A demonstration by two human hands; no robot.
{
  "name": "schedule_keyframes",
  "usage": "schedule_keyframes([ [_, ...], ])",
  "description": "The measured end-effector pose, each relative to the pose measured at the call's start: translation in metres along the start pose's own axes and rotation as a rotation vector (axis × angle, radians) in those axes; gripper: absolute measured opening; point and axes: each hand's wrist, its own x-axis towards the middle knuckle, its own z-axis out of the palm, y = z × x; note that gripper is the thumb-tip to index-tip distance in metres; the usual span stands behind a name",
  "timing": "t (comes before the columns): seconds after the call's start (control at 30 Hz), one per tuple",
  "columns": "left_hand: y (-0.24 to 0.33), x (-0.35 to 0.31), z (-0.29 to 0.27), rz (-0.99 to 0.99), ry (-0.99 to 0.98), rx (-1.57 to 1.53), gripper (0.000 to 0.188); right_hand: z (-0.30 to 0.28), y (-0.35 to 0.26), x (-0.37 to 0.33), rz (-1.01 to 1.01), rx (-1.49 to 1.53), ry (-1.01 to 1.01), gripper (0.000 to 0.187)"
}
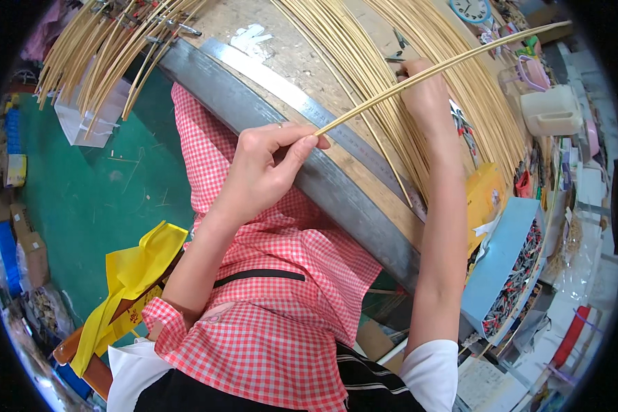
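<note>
My left hand [268,161] is closed, with thumb and forefinger pinching the near end of a thin bundle of long, pale bamboo-like strips [487,52]. The bundle slants up to the right and passes across my right hand [424,93]. That hand is over the worktable with its fingers curled in; a small dark thing shows at the fingertips, too little of it to name. Under both hands lie more long strips [343,41], fanned over the wooden tabletop [237,31]. A metal ruler [281,81] lies along the table's dark front edge [247,110].
At the far left, strips held with metal clips [178,27] jut past the table. On the right stand a blue box [505,254] of small red and black pieces, a yellow packet [482,192], pliers [464,130], a whitish jug [551,111] and a round clock [470,8]. Yellow cloth [137,268] hangs over a chair.
</note>
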Motion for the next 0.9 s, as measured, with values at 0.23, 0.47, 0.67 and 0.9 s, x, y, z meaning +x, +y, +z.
schedule_keyframes([
  [0.23, -0.01, -0.003, 0.005, 0.009, -0.005, -0.092, 0.017, -0.057, -0.035, -0.037, 0.26, 0.336, 0.044, 0.018],
  [0.47, -0.005, -0.006, 0.015, 0.026, -0.05, -0.128, 0.018, -0.064, -0.081, -0.137, 0.576, 1.357, -0.183, 0.029],
  [0.67, 0.012, -0.01, 0.015, 0.057, -0.127, 0.07, 0.014, -0.079, -0.084, -0.167, 0.128, 0.471, -0.246, 0.027],
  [0.9, 0.014, -0.015, 0.025, 0.187, -0.131, 0.045, 0.01, -0.083, -0.09, -0.173, 0.497, 1.167, 0.065, 0.022],
])
